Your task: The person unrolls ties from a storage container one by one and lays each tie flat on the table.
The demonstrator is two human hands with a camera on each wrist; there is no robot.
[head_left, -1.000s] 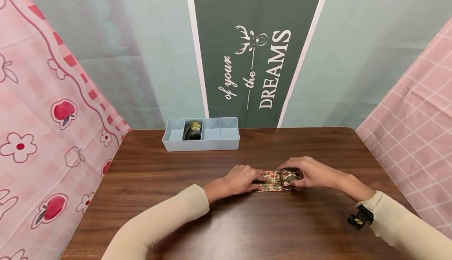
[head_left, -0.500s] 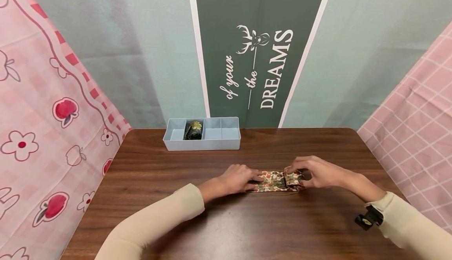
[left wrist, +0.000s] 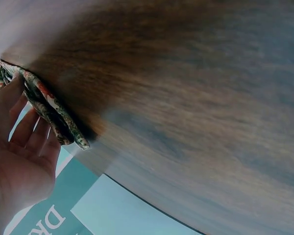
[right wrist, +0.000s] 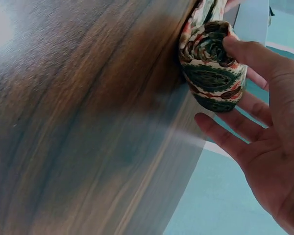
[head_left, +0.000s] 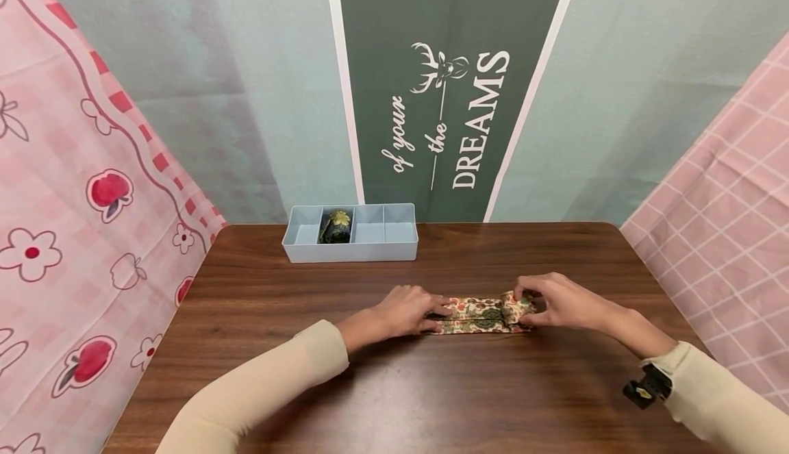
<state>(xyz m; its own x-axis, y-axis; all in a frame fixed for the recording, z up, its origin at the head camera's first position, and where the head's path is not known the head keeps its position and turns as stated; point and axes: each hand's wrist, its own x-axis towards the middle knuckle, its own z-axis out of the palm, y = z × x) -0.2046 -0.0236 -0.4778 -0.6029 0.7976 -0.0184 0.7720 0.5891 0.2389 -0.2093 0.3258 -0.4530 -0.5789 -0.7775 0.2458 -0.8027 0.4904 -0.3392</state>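
Observation:
A floral-patterned cloth, folded into a long strip, lies on the table with its right end rolled up. The spiral of the roll shows in the right wrist view. My right hand holds this roll between thumb and fingers. My left hand rests on the flat left end of the strip, fingers spread and fairly straight. In the left wrist view the thumb touches the cloth and the other fingers lie along it; part of the strip is hidden by the hand.
A pale blue tray with several compartments stands at the back of the brown wooden table. A dark rolled cloth with a yellow leaf pattern sits in its second compartment from the left. Curtains surround the table.
My right hand has moved right with the rolled end, and my left hand has slid slightly left. More of the flat strip shows between them. The tray stays put.

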